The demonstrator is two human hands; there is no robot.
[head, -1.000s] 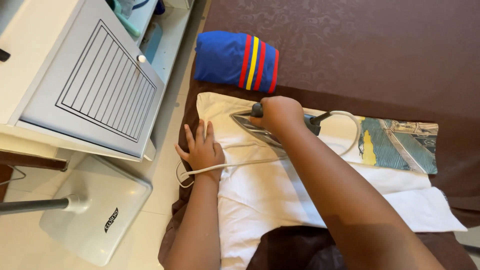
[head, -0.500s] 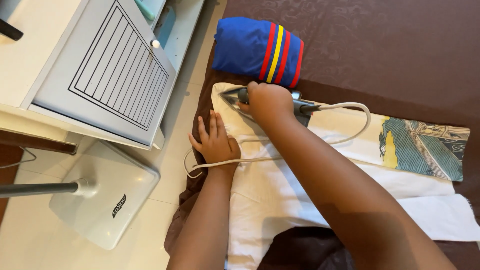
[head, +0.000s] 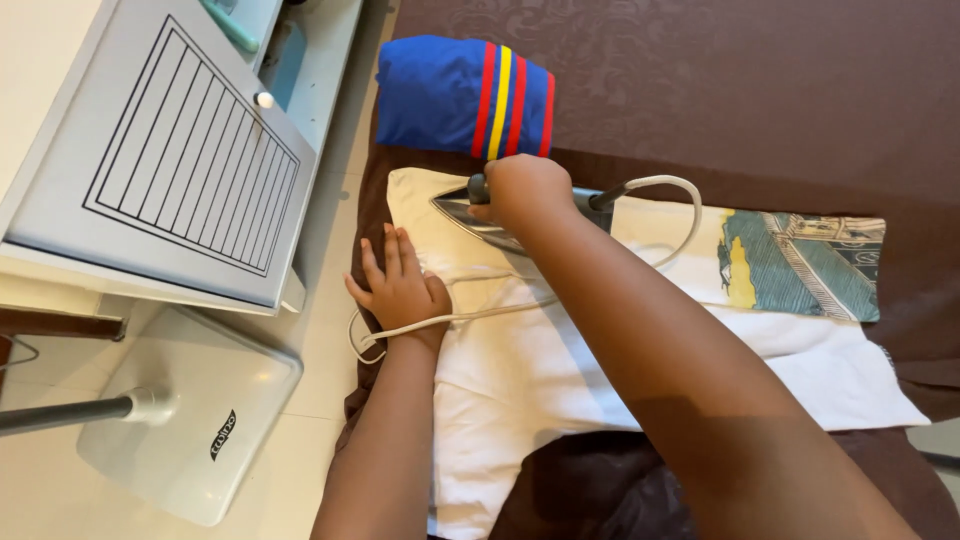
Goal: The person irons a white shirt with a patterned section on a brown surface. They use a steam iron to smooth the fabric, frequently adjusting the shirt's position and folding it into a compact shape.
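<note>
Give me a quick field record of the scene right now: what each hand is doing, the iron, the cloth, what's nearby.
right hand: grips handle of the grey electric iron
left hand: flat on the white cotton garment, fingers spread
iron: soleplate down on the garment, tip pointing left
white cord: loops from the iron's rear, crosses the left wrist
surface: brown patterned cover
nearby: folded blue garment with red and yellow stripes; teal printed cloth

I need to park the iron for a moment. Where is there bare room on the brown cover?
Brown cover lies bare right of the folded blue garment, above the white shirt. Crowded: the shirt's left end, with left hand, cord, iron and right hand.
</note>
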